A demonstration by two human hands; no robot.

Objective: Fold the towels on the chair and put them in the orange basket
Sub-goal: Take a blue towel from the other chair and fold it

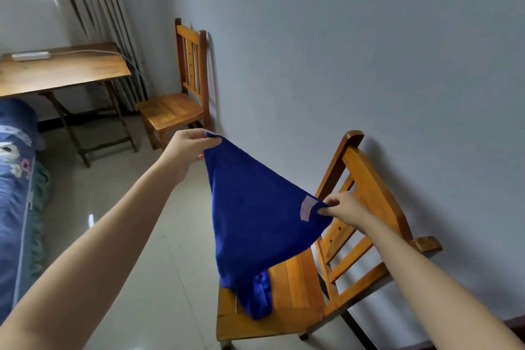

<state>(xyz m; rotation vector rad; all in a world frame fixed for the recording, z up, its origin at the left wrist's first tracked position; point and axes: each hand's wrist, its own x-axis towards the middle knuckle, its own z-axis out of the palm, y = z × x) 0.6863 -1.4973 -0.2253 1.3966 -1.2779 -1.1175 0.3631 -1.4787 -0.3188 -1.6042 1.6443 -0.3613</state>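
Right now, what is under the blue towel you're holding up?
The near chair's wooden seat, where the blue towel trails into a bunched blue heap. Whether that heap is a second towel cannot be told; the seat behind the hanging cloth is covered.

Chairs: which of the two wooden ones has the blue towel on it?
The nearer chair: the lower end of the blue towel rests on its seat. The farther chair, beside the table, has none.
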